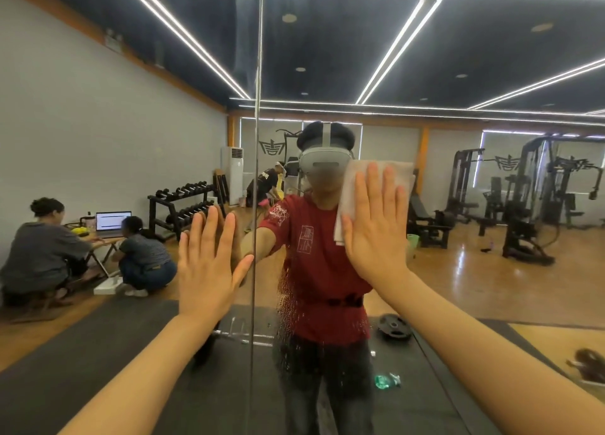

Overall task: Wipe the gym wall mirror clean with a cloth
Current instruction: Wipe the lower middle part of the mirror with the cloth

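Gym wall mirror [458,205] across the whole view, split by a vertical seam [257,172] left of centre. Reflected in it: wooden floor, dark mat, light strips on a black ceiling, dumbbell rack [183,205], weight machines [530,198], a weight plate [394,326] on the mat, a crushed green bottle [386,380].

Pale cloth [370,185], folded to a rough rectangle, flat against the glass right of the seam, about head height in the reflection. Long axis upright, leaning slightly; upper edge near level, lower corner hanging down past the thumb side of the palm. Soft, faintly wrinkled, off-white to beige.

Right hand [376,225] spread wide, fingers straight and pointing up, pressing the cloth to the mirror. Left hand [209,257] likewise flat and wide, fingers up, set on the bare glass just left of the seam, holding nothing.

Streaks of small droplets [288,303] down the glass below the cloth, over the reflected red shirt [314,254].

Two people crouched at a laptop [113,223] far left in the reflection.
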A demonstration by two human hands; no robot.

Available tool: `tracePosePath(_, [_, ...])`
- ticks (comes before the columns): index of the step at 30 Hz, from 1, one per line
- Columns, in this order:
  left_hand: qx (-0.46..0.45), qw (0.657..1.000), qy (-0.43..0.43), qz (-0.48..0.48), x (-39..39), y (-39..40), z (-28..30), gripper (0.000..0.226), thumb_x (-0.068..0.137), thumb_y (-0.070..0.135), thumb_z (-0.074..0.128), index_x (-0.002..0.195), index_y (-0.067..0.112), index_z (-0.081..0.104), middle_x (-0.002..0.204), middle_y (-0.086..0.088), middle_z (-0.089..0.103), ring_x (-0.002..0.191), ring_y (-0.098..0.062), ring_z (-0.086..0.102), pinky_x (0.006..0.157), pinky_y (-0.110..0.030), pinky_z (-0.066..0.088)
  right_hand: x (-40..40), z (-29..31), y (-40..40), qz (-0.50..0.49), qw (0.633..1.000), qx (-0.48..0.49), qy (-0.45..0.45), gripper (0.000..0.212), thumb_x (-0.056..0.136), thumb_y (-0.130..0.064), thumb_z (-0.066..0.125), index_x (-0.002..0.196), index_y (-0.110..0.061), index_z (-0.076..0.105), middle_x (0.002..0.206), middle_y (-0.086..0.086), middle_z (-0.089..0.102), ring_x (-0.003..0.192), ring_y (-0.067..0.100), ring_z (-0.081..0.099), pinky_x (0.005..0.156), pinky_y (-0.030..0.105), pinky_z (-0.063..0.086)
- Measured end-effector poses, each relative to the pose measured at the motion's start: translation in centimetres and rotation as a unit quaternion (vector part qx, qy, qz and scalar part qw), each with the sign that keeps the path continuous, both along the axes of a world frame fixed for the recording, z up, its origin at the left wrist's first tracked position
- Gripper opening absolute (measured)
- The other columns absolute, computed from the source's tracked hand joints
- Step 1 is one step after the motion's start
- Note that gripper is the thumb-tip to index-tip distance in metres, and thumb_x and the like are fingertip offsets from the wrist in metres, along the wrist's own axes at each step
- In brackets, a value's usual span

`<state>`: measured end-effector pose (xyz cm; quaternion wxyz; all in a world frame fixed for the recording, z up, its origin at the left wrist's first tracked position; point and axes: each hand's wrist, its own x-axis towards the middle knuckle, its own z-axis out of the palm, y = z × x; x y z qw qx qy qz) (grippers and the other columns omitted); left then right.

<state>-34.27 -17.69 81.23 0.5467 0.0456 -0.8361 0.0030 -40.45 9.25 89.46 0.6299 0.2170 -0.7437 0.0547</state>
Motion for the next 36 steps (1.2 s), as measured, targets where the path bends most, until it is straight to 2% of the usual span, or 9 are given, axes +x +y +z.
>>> tracePosePath(10, [-0.002,1.0,0.004,0.006,-0.2,0.1,-0.2,0.076,0.097,0.059,0.025,0.159,0.022,-0.001,0.166,-0.009,-0.003,0.153,-0.031,0.0,0.12,-0.056,0.014,0.7,2.2,-2.8,0.0,0.995,0.103,-0.007,0.064,0.103,-0.037,0.027,0.158,-0.009,0.012,0.165,0.016,0.005,0.152,0.035,0.003,0.123,0.052,0.005])
tracePosePath(15, [-0.01,1.0,0.004,0.006,-0.1,0.0,-0.1,0.076,0.098,0.058,0.026,0.159,0.019,0.004,0.165,-0.01,0.0,0.152,-0.033,0.005,0.119,-0.059,0.018,0.5,3.0,-3.0,0.001,0.983,0.183,0.004,0.063,0.104,-0.04,0.02,0.159,-0.011,0.011,0.165,0.014,0.006,0.152,0.033,0.002,0.123,0.052,0.005])
tracePosePath(20, [-0.001,1.0,-0.007,0.008,0.0,0.3,0.0,0.073,0.101,0.06,0.016,0.158,0.016,0.011,0.165,-0.014,0.005,0.152,-0.035,0.007,0.118,-0.06,0.021,0.3,6.3,-1.7,0.013,0.992,0.122,0.018,0.063,0.104,-0.043,0.018,0.157,-0.009,0.016,0.164,0.015,0.013,0.151,0.033,0.008,0.122,0.05,0.002])
tracePosePath(23, [-0.004,1.0,-0.01,0.007,0.0,0.2,-0.1,0.073,0.101,0.06,0.015,0.158,0.015,0.012,0.165,-0.014,0.006,0.152,-0.034,0.007,0.118,-0.059,0.02,0.5,6.1,-2.8,0.01,0.993,0.117,0.008,0.062,0.105,-0.04,0.021,0.158,-0.01,0.011,0.165,0.015,0.008,0.152,0.034,0.004,0.122,0.052,0.002])
tracePosePath(26, [-0.011,1.0,-0.009,0.003,0.1,0.1,0.0,0.073,0.1,0.061,0.018,0.159,0.017,0.009,0.166,-0.011,0.002,0.153,-0.032,0.005,0.119,-0.057,0.017,0.5,2.5,-3.6,0.004,0.973,0.229,0.014,0.063,0.104,-0.038,0.021,0.158,-0.012,0.002,0.165,0.015,0.001,0.152,0.034,0.0,0.122,0.056,0.006])
tracePosePath(28, [-0.014,1.0,-0.012,0.007,0.1,-0.1,0.0,0.074,0.1,0.061,0.019,0.159,0.019,0.008,0.166,-0.009,-0.002,0.153,-0.03,0.002,0.12,-0.056,0.015,0.7,-0.9,-3.6,0.014,0.948,0.318,0.021,0.062,0.103,-0.036,0.021,0.159,-0.012,0.009,0.165,0.014,0.006,0.152,0.034,0.004,0.121,0.056,0.009])
tracePosePath(30, [-0.024,1.0,-0.018,0.006,0.2,-0.5,-0.1,0.073,0.1,0.06,0.019,0.159,0.02,0.009,0.166,-0.008,-0.003,0.153,-0.03,0.001,0.12,-0.056,0.014,0.9,-2.9,-3.1,0.028,0.935,0.353,0.019,0.06,0.103,-0.035,0.021,0.158,-0.011,0.017,0.165,0.013,0.012,0.152,0.033,0.007,0.121,0.054,0.009])
tracePosePath(33, [-0.037,0.999,-0.027,0.011,0.4,-1.1,0.1,0.072,0.099,0.057,0.025,0.159,0.021,0.011,0.166,-0.01,0.003,0.153,-0.029,0.001,0.12,-0.057,0.016,0.9,-0.9,-3.4,0.003,0.946,0.324,0.026,0.061,0.103,-0.038,0.02,0.158,-0.012,0.014,0.165,0.012,0.01,0.152,0.032,0.007,0.122,0.052,0.006])
tracePosePath(36, [-0.037,0.999,-0.033,0.016,0.6,-1.1,0.3,0.072,0.098,0.056,0.028,0.159,0.021,0.012,0.165,-0.012,0.008,0.152,-0.029,0.002,0.12,-0.054,0.015,1.3,3.6,-5.5,-0.004,0.981,0.193,0.012,0.062,0.105,-0.039,0.026,0.159,-0.011,0.011,0.165,0.014,0.009,0.152,0.033,0.007,0.122,0.053,0.007])
